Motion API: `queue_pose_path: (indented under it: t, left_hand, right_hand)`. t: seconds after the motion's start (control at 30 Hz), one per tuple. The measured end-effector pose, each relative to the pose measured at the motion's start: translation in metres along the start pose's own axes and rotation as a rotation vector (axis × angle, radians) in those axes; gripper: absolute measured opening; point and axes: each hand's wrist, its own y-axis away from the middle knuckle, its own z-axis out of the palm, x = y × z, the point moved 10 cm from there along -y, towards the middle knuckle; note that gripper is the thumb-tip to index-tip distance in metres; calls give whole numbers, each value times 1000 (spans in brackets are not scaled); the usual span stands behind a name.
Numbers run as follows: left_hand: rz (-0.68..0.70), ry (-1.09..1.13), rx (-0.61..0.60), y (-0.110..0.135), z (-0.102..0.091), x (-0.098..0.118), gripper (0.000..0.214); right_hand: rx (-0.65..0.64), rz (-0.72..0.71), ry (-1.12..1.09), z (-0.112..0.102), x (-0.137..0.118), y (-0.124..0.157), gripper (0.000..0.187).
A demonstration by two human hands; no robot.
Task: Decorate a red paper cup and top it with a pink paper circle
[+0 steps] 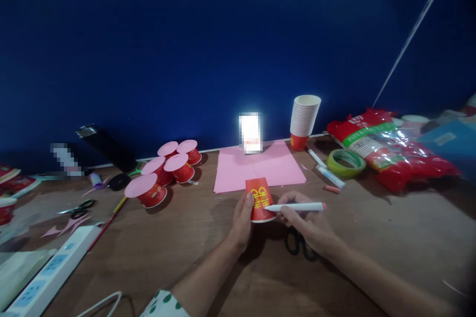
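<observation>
A red paper cup (259, 199) with yellow lettering stands upside down on the wooden table (178, 242), at the near edge of a pink paper sheet (256, 166). My left hand (243, 220) grips the cup's left side, thumb on its wall. My right hand (307, 225) is closed round a white marker (297, 206) with a pink end cap; the marker lies level and its tip touches the cup's right side. Black scissors (297, 245) lie partly hidden under my right hand.
Several upturned red cups topped with pink discs (163, 173) sit at left. A stack of cups (303, 121), a green tape roll (345, 162), a red cup package (386, 151), loose pens (329, 176), more scissors (78, 207) and a power strip (48, 272) lie around.
</observation>
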Motion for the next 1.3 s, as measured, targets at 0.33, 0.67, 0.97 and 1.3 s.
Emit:
queue_pose_path:
  t: [0.33, 0.67, 0.97, 1.3]
  left_hand:
    - [27, -46, 8, 2, 2, 5, 45]
    - [62, -104, 27, 4, 3, 10, 45]
    - [53, -86, 20, 4, 2, 9, 44]
    - [-40, 38, 54, 1, -5, -3, 48]
  right_hand:
    - [20, -23, 63, 0, -4, 1, 22]
    - [-6, -30, 95, 3, -9, 4, 21]
    - [-42, -25, 63, 6, -11, 4, 21]
    - [20, -4, -101, -5, 11, -1, 27]
